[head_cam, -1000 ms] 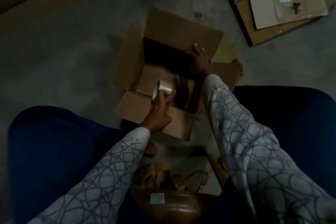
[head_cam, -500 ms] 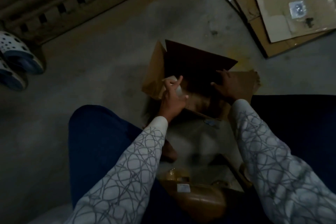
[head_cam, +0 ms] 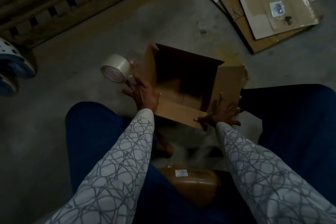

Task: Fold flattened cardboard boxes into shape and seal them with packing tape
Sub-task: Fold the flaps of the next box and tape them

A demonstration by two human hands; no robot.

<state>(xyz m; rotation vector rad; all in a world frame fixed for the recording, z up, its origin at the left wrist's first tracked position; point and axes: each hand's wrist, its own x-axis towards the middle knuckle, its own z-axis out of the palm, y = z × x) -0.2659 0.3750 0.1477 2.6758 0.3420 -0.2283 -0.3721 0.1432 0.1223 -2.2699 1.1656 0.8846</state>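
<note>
As it stands upright, box (head_cam: 178,114), mouth facing upward

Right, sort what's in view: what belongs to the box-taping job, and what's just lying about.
Job in hand:
open cardboard box, between left hand and right hand
tape roll by the left fingertips
flattened cardboard stack

Lying about:
shoes
slatted wooden frame
brown labelled parcel
</note>
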